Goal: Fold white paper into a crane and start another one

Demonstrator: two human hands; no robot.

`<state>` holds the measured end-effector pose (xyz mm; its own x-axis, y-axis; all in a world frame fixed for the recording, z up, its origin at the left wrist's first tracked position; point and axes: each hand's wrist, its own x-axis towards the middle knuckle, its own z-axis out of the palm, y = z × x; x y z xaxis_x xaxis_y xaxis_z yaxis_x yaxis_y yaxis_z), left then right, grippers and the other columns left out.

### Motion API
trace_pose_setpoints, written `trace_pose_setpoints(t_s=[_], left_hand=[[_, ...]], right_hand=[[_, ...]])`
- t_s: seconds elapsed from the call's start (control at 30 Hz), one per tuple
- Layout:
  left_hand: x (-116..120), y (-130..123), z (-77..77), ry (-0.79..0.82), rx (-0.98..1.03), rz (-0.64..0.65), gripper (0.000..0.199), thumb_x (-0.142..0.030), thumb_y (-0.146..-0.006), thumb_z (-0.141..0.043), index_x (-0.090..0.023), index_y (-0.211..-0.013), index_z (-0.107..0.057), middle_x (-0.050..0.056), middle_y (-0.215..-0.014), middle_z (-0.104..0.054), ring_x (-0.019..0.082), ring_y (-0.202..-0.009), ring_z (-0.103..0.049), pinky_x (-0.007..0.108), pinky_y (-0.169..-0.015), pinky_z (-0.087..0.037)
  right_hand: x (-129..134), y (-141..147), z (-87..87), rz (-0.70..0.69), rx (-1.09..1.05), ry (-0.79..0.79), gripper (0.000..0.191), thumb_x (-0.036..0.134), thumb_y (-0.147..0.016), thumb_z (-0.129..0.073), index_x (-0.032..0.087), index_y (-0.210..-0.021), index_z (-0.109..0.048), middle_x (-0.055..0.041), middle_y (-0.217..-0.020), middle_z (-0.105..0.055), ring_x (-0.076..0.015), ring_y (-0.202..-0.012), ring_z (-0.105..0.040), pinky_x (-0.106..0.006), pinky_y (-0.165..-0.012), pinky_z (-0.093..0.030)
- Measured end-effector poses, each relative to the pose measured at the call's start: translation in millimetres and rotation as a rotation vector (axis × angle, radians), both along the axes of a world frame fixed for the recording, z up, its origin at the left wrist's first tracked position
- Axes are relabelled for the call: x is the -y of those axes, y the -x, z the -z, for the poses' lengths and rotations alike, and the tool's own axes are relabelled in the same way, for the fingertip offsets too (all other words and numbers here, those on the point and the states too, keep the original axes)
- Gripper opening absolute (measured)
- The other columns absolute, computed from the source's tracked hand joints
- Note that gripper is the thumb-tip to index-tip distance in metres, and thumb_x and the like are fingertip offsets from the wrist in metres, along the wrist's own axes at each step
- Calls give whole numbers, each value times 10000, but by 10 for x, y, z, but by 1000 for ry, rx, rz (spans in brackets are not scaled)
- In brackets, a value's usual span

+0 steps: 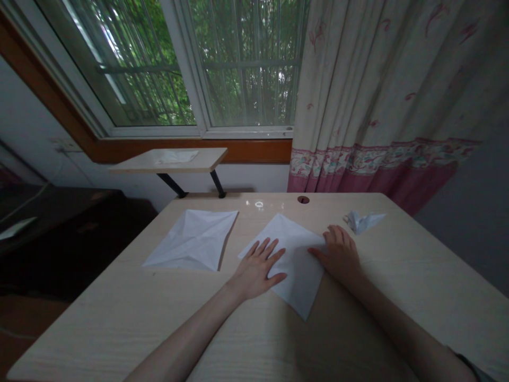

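A square sheet of white paper (299, 276) lies on the desk between my hands, one corner pointing toward me. My left hand (256, 269) rests flat on the sheet's left part with its fingers spread. At the right corner, my right hand (341, 255) touches the paper; its thumb reaches onto the sheet and its fingers are stretched out. Left of them lies a second white sheet (191, 241), creased and with slightly raised edges. Beyond my right hand sits a small folded paper figure (362, 222) with pointed ends, perhaps a bird.
The pale wooden desk (119, 313) has a round cable hole (303, 200) near its back edge. A raised shelf (139, 159) on black legs stands at the back left, bearing a flat white paper (177, 156). Behind are a barred window and a patterned curtain (358, 106).
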<state>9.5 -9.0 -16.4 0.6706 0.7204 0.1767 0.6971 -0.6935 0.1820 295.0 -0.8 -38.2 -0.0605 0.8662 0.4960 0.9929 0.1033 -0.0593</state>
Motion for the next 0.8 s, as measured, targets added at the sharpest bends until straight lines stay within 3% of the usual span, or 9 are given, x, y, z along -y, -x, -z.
trace_pose_setpoints(t_s=[0.23, 0.47, 0.63, 0.8], left_hand=[[21, -19, -60, 30, -53, -42, 653, -686, -947, -412, -330, -1494, -409, 49, -1604, -318, 317, -1482, -287, 545, -1190, -258], [35, -20, -115, 31, -63, -38, 658, -691, -943, -414, -334, -1496, -399, 72, -1592, -339, 347, -1466, -313, 647, -1168, -197], [41, -15, -131, 16, -65, -36, 633, -684, -943, -425, -364, -1488, -400, 83, -1584, -356, 364, -1452, -334, 700, -1141, -161], [40, -11, -121, -11, -52, -25, 621, -684, -941, -432, -374, -1478, -415, 84, -1571, -382, 368, -1439, -356, 709, -1141, -118]], right_hand=[[17, -48, -59, 130, 131, 10, 544, 570, -934, -507, 61, -1069, -643, -257, -1208, -609, -392, -1215, -481, -478, -1020, -342], [64, -26, -179, 143, 191, 18, 493, 575, -930, -509, 101, -980, -637, -227, -1081, -631, -357, -1056, -535, -434, -934, -360], [68, -25, -227, 165, 120, 36, 441, 583, -927, -513, 150, -923, -593, -158, -882, -646, -319, -903, -581, -394, -829, -386], [56, -28, -231, 124, 10, 66, 337, 499, -952, -505, 170, -980, -574, -121, -828, -678, -294, -840, -639, -398, -839, -413]])
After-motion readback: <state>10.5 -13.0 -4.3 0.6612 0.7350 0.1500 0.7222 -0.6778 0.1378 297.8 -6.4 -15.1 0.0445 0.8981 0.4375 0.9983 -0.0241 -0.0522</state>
